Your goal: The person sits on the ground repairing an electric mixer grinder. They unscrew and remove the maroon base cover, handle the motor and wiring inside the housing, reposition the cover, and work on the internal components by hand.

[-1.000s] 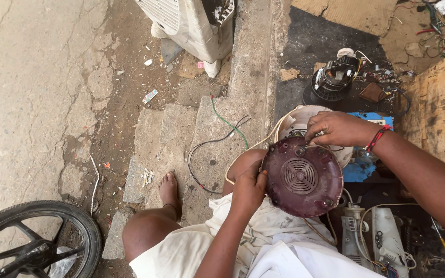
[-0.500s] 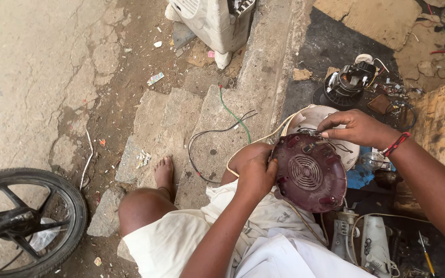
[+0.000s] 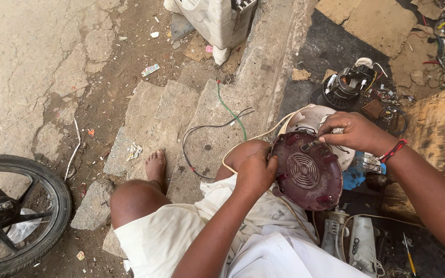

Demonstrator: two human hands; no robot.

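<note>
Maroon base plate (image 3: pixel 307 172) at centre right of frame, tilted on the lap, vented underside up. Left hand (image 3: pixel 253 172) clamped on the left rim; right hand (image 3: pixel 351 133) pinching at the upper rim, where the white body (image 3: pixel 305 119) shows behind. Keep the left grip firm and the plate steady; work the rim with fingertips only, clear of the cream cord (image 3: pixel 248 141) — a judgement. Small printed scrap (image 3: pixel 150 69), rectangular, pale with coloured marks, on the ground at upper left. Torn brown cardboard (image 3: pixel 372 20) at upper right. White appliance (image 3: pixel 222 20) at top centre.
</note>
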